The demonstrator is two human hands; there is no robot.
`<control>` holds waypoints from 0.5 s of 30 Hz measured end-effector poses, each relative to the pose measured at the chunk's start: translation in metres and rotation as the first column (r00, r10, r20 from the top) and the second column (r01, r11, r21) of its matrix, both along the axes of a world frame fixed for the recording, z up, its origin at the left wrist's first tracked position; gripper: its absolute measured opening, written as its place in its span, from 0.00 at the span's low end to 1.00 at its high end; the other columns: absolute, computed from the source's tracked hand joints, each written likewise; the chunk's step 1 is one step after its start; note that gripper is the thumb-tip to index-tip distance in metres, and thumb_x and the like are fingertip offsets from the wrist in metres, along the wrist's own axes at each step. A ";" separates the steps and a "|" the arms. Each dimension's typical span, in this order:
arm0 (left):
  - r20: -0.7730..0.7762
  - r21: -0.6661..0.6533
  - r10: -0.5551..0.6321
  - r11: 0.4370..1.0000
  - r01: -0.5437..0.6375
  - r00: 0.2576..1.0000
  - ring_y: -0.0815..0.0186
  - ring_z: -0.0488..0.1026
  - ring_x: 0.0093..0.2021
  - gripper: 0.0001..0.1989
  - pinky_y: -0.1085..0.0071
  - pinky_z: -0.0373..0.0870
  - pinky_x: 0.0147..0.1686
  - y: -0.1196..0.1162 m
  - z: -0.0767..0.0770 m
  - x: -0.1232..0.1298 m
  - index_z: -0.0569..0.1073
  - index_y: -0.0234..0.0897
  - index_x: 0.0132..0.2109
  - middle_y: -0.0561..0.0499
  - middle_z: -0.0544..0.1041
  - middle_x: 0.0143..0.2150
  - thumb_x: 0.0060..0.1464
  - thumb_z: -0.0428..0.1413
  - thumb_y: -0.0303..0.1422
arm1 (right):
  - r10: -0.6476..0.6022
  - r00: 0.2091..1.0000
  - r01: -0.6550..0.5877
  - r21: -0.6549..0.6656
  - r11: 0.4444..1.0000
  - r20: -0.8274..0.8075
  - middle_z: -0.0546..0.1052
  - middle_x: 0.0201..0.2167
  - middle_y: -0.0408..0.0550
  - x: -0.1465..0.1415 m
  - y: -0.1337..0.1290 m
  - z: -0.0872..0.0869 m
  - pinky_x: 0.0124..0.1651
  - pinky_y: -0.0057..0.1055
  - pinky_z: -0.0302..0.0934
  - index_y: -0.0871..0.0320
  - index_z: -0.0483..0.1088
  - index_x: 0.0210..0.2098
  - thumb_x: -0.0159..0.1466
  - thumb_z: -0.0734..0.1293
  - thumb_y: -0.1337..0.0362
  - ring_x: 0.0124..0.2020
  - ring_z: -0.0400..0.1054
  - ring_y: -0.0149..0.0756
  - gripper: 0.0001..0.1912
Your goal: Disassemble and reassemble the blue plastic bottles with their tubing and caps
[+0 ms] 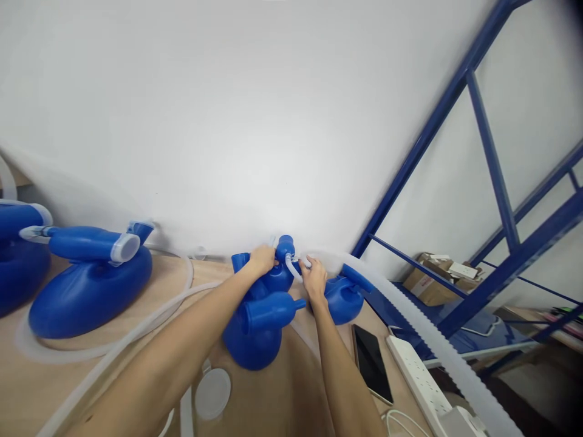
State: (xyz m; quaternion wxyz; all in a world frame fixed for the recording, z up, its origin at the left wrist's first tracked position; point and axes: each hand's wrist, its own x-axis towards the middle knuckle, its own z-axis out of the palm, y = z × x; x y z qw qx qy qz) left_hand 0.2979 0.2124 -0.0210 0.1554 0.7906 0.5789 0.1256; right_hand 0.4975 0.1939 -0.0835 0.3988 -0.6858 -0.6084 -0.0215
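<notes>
Nearest the camera, a bare left forearm (pixel 177 340), slanting up past the left side of the front jug (pixel 255 355), with a bare right forearm (pixel 344 376) rising past its right side. Just behind the front jug, a smaller-looking back jug (pixel 279 280). Left hand (pixel 263 260) curled against the left side of that one, fingertips at the blue plastic; cannot tell whether clamped, the palm being hidden. Right hand (pixel 314 280) well apart from the other, at the opposite side, thumb and fingers bent around a small clear piece (pixel 308 261); cannot tell whether closed on it. Between both, a thin clear tube (pixel 293 267) curving down from the back jug's blue neck (pixel 285 246). On top of the front jug, a blue cylinder (pixel 268 312) lying sideways, narrow spout to the right. Right of the front jug, another blue jug (pixel 341 301), a thick ridged hose (pixel 437 335), a dark-screened phone (pixel 372 364) and a white power strip (pixel 419 379). Farther right of it, a blue metal frame (pixel 492 159) and cardboard boxes (pixel 423 284). Left of the front jug, a large blue jug (pixel 91 297), a partly cut-off jug (pixel 20 267) and a pale hose (pixel 86 352) looping over the wooden table (pixel 27 394). Just left and camera-side of the front jug, a round clear lid (pixel 212 394).
</notes>
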 end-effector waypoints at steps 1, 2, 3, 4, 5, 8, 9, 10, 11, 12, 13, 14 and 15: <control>-0.003 0.040 0.005 0.999 -0.004 1.000 0.55 0.77 0.55 0.20 0.52 0.78 0.53 -0.003 -0.007 0.000 0.73 0.36 0.61 0.42 0.75 0.60 0.68 0.60 0.39 | 0.004 1.000 -0.004 -0.002 1.000 0.003 0.79 0.59 0.60 0.001 0.000 0.000 0.65 0.42 0.61 0.61 0.78 0.58 0.70 0.65 0.56 0.61 0.72 0.54 0.23; -0.004 0.073 0.008 0.997 -0.007 1.000 0.55 0.77 0.55 0.20 0.52 0.78 0.53 -0.005 -0.013 0.000 0.73 0.36 0.62 0.42 0.75 0.60 0.68 0.60 0.40 | 0.005 1.000 -0.005 -0.005 1.000 0.005 0.79 0.58 0.60 0.002 0.001 0.000 0.66 0.43 0.61 0.61 0.78 0.57 0.70 0.64 0.56 0.61 0.72 0.54 0.22; -0.005 0.096 0.009 0.995 -0.008 1.000 0.55 0.77 0.55 0.20 0.52 0.78 0.53 -0.006 -0.017 0.000 0.73 0.36 0.61 0.42 0.75 0.60 0.68 0.60 0.40 | 0.005 1.000 -0.005 -0.007 1.000 0.006 0.79 0.58 0.59 0.003 0.002 -0.001 0.67 0.43 0.60 0.60 0.78 0.57 0.70 0.64 0.56 0.61 0.72 0.54 0.22; -0.005 0.112 0.010 0.994 -0.009 1.000 0.55 0.77 0.55 0.20 0.52 0.78 0.53 -0.007 -0.021 -0.001 0.73 0.36 0.61 0.42 0.75 0.60 0.68 0.60 0.40 | 0.004 1.000 -0.004 -0.009 1.000 0.006 0.80 0.58 0.59 0.004 0.003 -0.001 0.67 0.43 0.60 0.60 0.78 0.57 0.70 0.64 0.56 0.61 0.72 0.54 0.22; -0.006 0.123 0.009 0.992 -0.008 1.000 0.55 0.77 0.54 0.20 0.52 0.78 0.53 -0.007 -0.023 -0.002 0.73 0.36 0.61 0.42 0.75 0.60 0.68 0.60 0.40 | 0.003 1.000 -0.003 -0.009 1.000 0.004 0.80 0.58 0.60 0.005 0.004 -0.001 0.67 0.43 0.60 0.60 0.78 0.57 0.70 0.64 0.57 0.61 0.72 0.54 0.22; -0.007 0.138 0.004 0.990 -0.003 1.000 0.55 0.77 0.54 0.20 0.52 0.78 0.53 -0.005 -0.025 -0.003 0.73 0.36 0.61 0.42 0.75 0.60 0.68 0.60 0.40 | 0.000 1.000 0.000 -0.001 1.000 -0.011 0.81 0.57 0.61 0.007 0.006 0.000 0.66 0.41 0.60 0.60 0.79 0.55 0.69 0.65 0.56 0.61 0.73 0.54 0.21; -0.008 0.139 0.001 0.990 0.000 1.000 0.55 0.77 0.54 0.20 0.52 0.78 0.53 -0.004 -0.024 -0.004 0.73 0.36 0.61 0.42 0.75 0.60 0.68 0.60 0.40 | -0.009 1.000 0.009 0.003 1.000 -0.025 0.82 0.55 0.61 0.008 0.005 0.000 0.65 0.41 0.61 0.60 0.80 0.54 0.69 0.65 0.55 0.60 0.74 0.54 0.21; -0.009 0.140 -0.001 0.990 0.002 1.000 0.55 0.77 0.54 0.20 0.52 0.78 0.53 -0.003 -0.024 -0.004 0.73 0.36 0.61 0.42 0.75 0.60 0.68 0.60 0.40 | -0.026 0.999 0.027 0.006 1.000 -0.045 0.83 0.52 0.62 0.010 0.005 -0.001 0.64 0.41 0.63 0.61 0.81 0.52 0.70 0.64 0.55 0.58 0.75 0.55 0.22; -0.010 0.140 -0.003 0.990 0.004 1.000 0.55 0.77 0.54 0.20 0.52 0.78 0.53 -0.003 -0.025 -0.005 0.73 0.36 0.61 0.42 0.75 0.60 0.68 0.60 0.40 | -0.052 0.996 0.052 0.008 0.999 -0.070 0.84 0.49 0.63 0.012 0.004 -0.001 0.62 0.42 0.64 0.63 0.82 0.50 0.70 0.62 0.54 0.56 0.76 0.56 0.23; -0.010 0.140 -0.003 0.990 0.005 1.000 0.55 0.77 0.54 0.20 0.52 0.78 0.53 -0.002 -0.025 -0.006 0.73 0.36 0.61 0.42 0.75 0.60 0.68 0.60 0.40 | -0.080 0.992 0.081 0.011 0.997 -0.097 0.84 0.47 0.65 0.016 0.003 -0.001 0.60 0.43 0.65 0.64 0.82 0.48 0.71 0.59 0.53 0.55 0.77 0.57 0.25; -0.010 0.140 -0.004 0.990 0.006 1.000 0.55 0.77 0.54 0.20 0.52 0.78 0.53 -0.002 -0.025 -0.006 0.73 0.36 0.61 0.42 0.75 0.60 0.68 0.60 0.40 | -0.104 0.987 0.107 0.013 0.994 -0.123 0.85 0.45 0.65 0.019 0.002 0.000 0.59 0.43 0.66 0.64 0.82 0.47 0.71 0.58 0.53 0.54 0.77 0.57 0.26; -0.008 0.141 -0.005 0.990 0.007 1.000 0.55 0.77 0.54 0.20 0.52 0.78 0.53 -0.002 -0.026 -0.007 0.73 0.36 0.61 0.42 0.75 0.60 0.68 0.60 0.40 | -0.123 0.982 0.127 0.016 0.992 -0.146 0.85 0.44 0.65 0.024 0.001 0.001 0.58 0.44 0.67 0.65 0.82 0.48 0.70 0.59 0.51 0.54 0.78 0.58 0.27; -0.007 0.141 -0.006 0.990 0.007 1.000 0.55 0.77 0.54 0.20 0.52 0.78 0.53 -0.001 -0.027 -0.007 0.73 0.36 0.62 0.42 0.75 0.60 0.68 0.60 0.40 | -0.133 0.977 0.139 0.021 0.990 -0.166 0.85 0.45 0.65 0.029 0.000 0.003 0.58 0.43 0.67 0.65 0.81 0.49 0.69 0.60 0.50 0.54 0.78 0.58 0.27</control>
